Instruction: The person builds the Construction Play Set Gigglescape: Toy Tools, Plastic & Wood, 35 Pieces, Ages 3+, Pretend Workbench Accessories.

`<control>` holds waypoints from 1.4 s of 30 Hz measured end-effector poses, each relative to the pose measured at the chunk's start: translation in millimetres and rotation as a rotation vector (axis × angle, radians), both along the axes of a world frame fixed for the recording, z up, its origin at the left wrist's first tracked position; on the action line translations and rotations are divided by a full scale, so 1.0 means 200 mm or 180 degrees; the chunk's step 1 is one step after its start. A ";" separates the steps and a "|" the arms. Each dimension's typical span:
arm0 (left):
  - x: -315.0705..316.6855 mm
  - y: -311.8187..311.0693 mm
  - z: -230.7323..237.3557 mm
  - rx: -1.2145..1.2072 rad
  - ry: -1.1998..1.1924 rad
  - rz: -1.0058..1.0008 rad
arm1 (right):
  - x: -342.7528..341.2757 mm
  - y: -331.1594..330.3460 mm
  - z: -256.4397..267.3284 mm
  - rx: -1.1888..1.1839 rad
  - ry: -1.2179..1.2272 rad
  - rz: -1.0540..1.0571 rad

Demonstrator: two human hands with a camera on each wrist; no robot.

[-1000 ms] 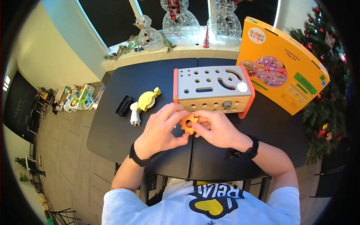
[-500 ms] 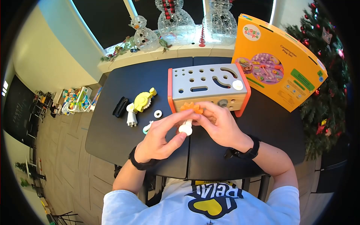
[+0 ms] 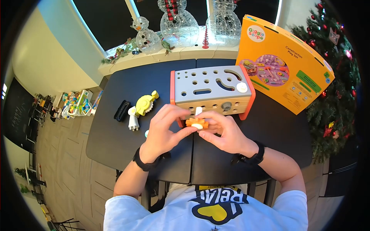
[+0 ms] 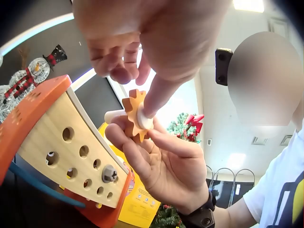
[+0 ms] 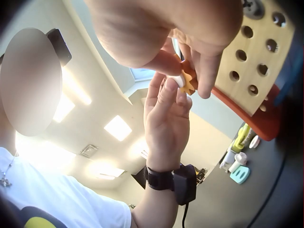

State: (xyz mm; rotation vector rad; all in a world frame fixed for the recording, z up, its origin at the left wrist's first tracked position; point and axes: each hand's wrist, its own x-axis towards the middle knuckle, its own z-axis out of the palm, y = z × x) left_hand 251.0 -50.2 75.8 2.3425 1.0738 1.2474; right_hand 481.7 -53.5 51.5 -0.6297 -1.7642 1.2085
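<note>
The black desk (image 3: 111, 148) spreads from the left hand (image 3: 162, 131) to its rounded left edge, and its near edge lies just in front of the white shirt (image 3: 217, 202); a seam runs front to back beneath the two hands. Beyond the fingertips, the toy box (image 3: 216, 93) leaves little space ahead, and the carton (image 3: 293, 73) leans close behind its right end. Held above the desk, just on the near side of the box, is an orange gear (image 3: 191, 123) with a white bolt (image 3: 199, 111) through its middle. The right hand (image 3: 225, 133) has a narrow grip, pinching the gear between thumb and fingers. The left hand's thumb presses the bolt's head with the fingers bent; I cannot tell whether its grip closes on anything. The carton reads "Giggle scape" and "Construction Play Set"; the shirt shows part of a word, "Rela", above a yellow heart. The box has a grey top with round holes and curved slots, pale wood-grain sides and red end panels. On the left lie a yellow toy saw (image 3: 144, 104) with a toothed edge and a black case (image 3: 122, 111).
</note>
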 end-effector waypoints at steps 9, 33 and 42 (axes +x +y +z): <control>0.02 0.17 0.05 0.0247 0.0673 -0.0479 | 0.04 0.07 -0.14 -0.0125 -0.0517 -0.0201; 0.23 0.33 0.17 -0.0066 0.2362 -0.0555 | 0.05 0.16 -0.14 -0.0515 -0.0159 -0.0303; 0.25 0.34 0.16 -0.0190 0.2135 -0.0486 | 0.02 0.16 -0.21 -0.0707 0.0125 -0.0305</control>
